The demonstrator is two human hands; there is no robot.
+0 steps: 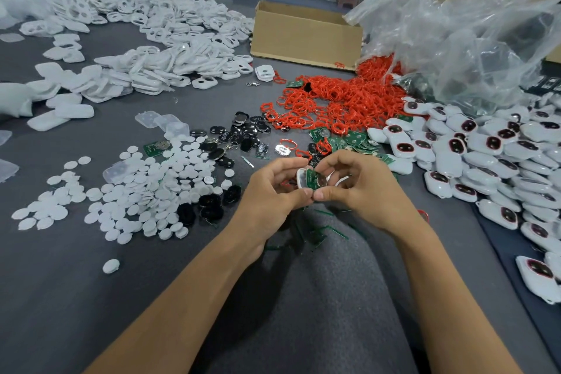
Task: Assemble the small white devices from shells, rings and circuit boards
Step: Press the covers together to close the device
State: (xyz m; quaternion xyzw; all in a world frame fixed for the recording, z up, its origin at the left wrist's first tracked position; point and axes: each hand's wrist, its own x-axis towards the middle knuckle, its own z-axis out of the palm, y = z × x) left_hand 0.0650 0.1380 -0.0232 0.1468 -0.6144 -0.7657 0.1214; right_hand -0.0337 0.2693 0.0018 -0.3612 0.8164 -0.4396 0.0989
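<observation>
While hands (273,191) (365,188) pinch shell (300,177), board (313,177) shows

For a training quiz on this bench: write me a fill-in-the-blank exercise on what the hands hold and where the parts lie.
The left hand and right hand together hold a white shell and a ____ circuit board.
The loose rings heaped near the cardboard box are ____.
The assembled devices lie piled on the person's ____ side.
Missing words: green; red; right.
</observation>
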